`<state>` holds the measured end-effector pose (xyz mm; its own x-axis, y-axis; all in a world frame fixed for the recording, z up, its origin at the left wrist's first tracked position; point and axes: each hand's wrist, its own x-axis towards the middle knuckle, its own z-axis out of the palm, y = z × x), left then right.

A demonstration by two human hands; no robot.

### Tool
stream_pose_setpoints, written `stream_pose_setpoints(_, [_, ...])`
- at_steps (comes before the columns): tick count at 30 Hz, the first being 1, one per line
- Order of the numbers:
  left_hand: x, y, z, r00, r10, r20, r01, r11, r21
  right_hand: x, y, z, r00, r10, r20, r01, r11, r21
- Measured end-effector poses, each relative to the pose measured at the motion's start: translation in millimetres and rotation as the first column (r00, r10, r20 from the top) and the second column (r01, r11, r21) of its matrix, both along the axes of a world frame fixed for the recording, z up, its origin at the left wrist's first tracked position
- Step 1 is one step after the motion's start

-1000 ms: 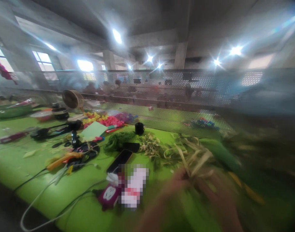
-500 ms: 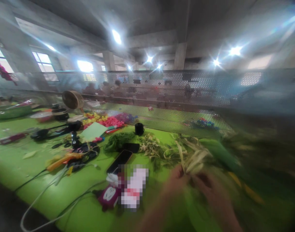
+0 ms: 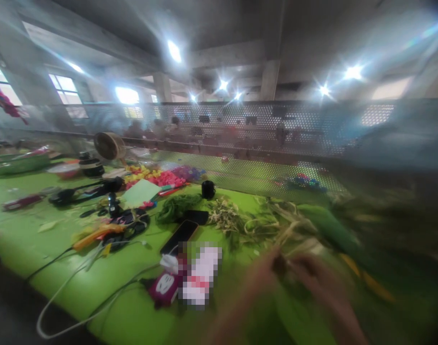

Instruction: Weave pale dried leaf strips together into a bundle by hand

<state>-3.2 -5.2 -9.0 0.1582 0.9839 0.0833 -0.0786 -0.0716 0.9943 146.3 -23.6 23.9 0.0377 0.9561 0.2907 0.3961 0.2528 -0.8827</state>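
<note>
At the right of the green table, my left hand (image 3: 263, 268) is closed, its fingers pinched at the near end of some pale, straw-coloured strips (image 3: 292, 232) that look like dried leaf or husk. Close beside it, my right hand (image 3: 308, 269) has its fingers bent in towards the same spot, also closed on the strips. Motion blur hides the fingertips and exactly how each strip runs between them. Just beyond lies a tangle of dried, curly plant-like pieces (image 3: 224, 214). A dark green bundle (image 3: 330, 230) stretches behind my right hand.
Left of my hands lie a phone (image 3: 179, 237), a purple pouch (image 3: 165, 287) and a blurred-out pack (image 3: 204, 278). An orange-handled tool (image 3: 96, 235) trails a cord. Pink and yellow pieces (image 3: 161, 179) and a black cup (image 3: 207, 189) stand before a perforated metal screen (image 3: 240, 167).
Both hands stay close together. The pale strip that stood upright by my left hand now lies lower, slanting away. The view has shifted slightly; the table items remain in place.
</note>
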Motion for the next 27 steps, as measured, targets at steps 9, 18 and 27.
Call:
stream_pose_setpoints(9, [3.1,-5.9,19.3,0.997,-0.069,0.017,0.069,0.998,-0.003,1.9,0.8,2.7,0.990,0.056,-0.132,-0.062,0.997,-0.039])
stream_pose_setpoints(18, [0.7,5.0,6.5,0.998,0.018,0.068,-0.015,0.999,-0.037,0.0,4.6,-7.5,0.979,0.004,-0.202,-0.006,1.000,-0.008])
stream_pose_setpoints(27, [1.8,4.7,14.7,0.994,0.027,0.110,-0.016,0.995,-0.099,-3.7,7.7,-16.7,0.995,-0.069,0.071,0.059,0.990,0.129])
